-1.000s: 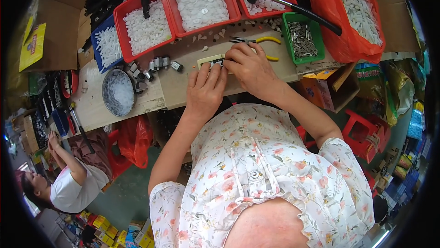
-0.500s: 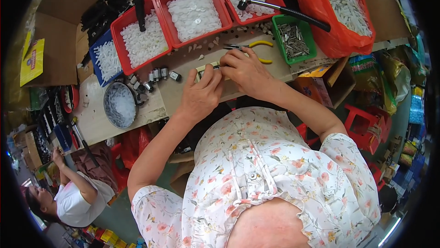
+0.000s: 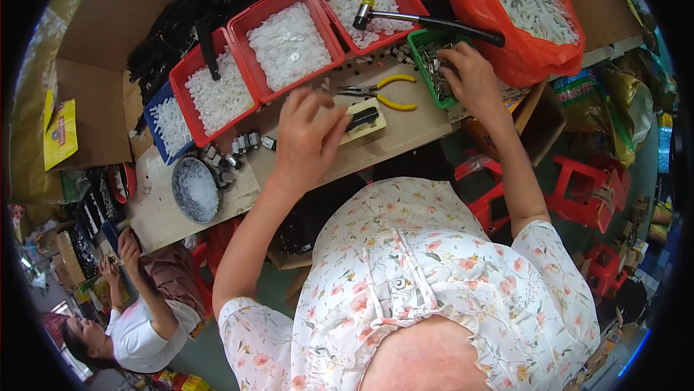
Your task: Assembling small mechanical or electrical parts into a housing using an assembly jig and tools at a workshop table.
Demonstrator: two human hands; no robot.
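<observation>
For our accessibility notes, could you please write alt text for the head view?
Seen from above, a person's right hand reaches into a green bin of metal parts while the left hand hovers by a cream block; red trays hold white pieces.

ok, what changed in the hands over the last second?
The right hand left the small block and reached right into the green bin of metal pieces. The left hand stayed at the block, fingers now lifted. Pliers, hammer and red trays lie as before.

Wooden bench (image 3: 405, 141): red bins (image 3: 289, 44), green bin (image 3: 426, 58), yellow-handled pliers (image 3: 383, 93), round tin (image 3: 195, 190).
</observation>
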